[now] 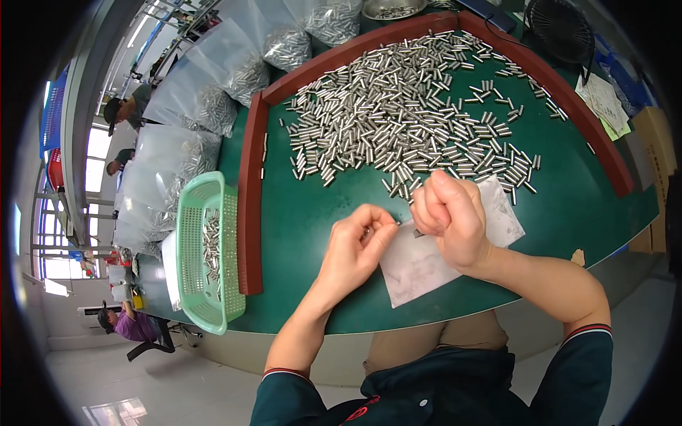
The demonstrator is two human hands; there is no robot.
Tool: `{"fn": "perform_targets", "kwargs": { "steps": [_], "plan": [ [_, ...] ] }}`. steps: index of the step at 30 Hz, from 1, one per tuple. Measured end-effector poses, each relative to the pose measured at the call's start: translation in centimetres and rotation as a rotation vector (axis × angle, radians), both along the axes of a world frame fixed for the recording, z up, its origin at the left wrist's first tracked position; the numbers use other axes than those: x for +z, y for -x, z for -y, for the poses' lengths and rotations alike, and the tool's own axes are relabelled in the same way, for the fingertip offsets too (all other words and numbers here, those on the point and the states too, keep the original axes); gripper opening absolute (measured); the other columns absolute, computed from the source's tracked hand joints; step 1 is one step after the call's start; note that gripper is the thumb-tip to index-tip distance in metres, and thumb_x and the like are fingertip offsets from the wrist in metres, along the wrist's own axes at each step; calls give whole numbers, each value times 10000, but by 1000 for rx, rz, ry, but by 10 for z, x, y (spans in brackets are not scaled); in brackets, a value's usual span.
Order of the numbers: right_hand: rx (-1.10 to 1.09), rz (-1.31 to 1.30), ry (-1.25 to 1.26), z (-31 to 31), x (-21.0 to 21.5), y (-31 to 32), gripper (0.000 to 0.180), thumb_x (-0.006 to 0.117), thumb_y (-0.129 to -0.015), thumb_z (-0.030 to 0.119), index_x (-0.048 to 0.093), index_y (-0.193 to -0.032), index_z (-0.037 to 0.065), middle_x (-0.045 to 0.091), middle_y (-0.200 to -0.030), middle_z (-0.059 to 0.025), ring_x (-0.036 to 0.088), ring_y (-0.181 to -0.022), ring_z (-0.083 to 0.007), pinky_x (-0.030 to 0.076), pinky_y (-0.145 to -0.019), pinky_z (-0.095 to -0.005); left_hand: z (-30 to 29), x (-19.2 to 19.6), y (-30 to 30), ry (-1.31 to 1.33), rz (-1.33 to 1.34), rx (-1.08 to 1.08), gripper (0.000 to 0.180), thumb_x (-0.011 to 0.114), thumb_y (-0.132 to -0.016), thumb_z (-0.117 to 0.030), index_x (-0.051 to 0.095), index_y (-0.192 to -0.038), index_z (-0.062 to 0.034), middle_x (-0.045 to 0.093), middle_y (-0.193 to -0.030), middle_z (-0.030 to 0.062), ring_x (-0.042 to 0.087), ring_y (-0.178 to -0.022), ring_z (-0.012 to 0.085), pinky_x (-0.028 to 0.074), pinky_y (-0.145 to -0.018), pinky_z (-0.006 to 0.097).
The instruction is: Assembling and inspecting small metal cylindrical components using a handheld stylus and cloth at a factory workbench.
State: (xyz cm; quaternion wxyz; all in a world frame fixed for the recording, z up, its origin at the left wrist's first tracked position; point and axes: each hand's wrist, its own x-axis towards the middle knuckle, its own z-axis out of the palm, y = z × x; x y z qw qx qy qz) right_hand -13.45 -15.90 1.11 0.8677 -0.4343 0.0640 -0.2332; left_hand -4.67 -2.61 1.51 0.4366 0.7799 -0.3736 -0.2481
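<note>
At the table's left edge we see a green mesh basket (206, 252) with only a thin layer of small metal pins in it, and behind it, toward the far left corner, clear bags (213, 78) packed with the same pins. Judging from that, we think the sorting is at an early stage: the great heap of loose pins (405, 113) lies spread across the green table (298, 227) inside the red-brown raised border (250, 206), reaching to the far right edge.

Near the front edge our left hand (359, 248) is pinched at the fingertips, apparently on a single pin, though it is too small to be sure. Just beside it our right hand (451, 220) is curled into a loose fist, with a short metal end showing beneath it; we cannot tell how many pins it holds. Both hands hover over a grey-smudged white sheet (419, 266).

The pins themselves are short, shiny, silver cylinders, all alike, lying at every angle.
</note>
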Motion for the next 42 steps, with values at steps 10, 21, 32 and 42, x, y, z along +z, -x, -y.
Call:
{"fn": "perform_targets", "kwargs": {
  "steps": [10, 21, 32, 42],
  "plan": [
    [89, 27, -57, 6, -2, -1, 428, 321, -909, 232, 282, -510, 83, 303, -442, -1, 221, -405, -73, 188, -392, -228, -7, -9, -29, 360, -1030, 104, 143, 488, -875, -146, 524, -934, -20, 515, -727, 36, 306, -495, 40, 253, -447, 175],
    [83, -4, -28, 6, -1, -3, 437, 320, -909, 245, 265, -501, 98, 293, -432, 3, 210, -402, -68, 182, -382, -226, -11, -17, -63, 229, -32, 438, 148, 575, -806, -135, 531, -716, -25, 402, -549, -57, 325, -477, 51, 257, -444, 198],
    [87, -24, -82, 7, 0, -1, 441, 330, -908, 250, 268, -500, 97, 293, -435, 2, 209, -402, -71, 184, -387, -226, -9, -21, -53, -24, 369, 300, 114, 630, -732, -87, 568, -764, 2, 366, -455, 7, 347, -413, 110, 312, -424, 271],
    [16, 13, -51, 4, 3, 0, 438, 323, -899, 250, 273, -488, 108, 270, -420, 3, 189, -386, -79, 175, -372, -229, 2, -2, 15, -98, 245, -103, 115, 645, -709, -74, 553, -683, -10, 487, -482, 83, 461, -402, 188, 359, -407, 301]
  ]
}}
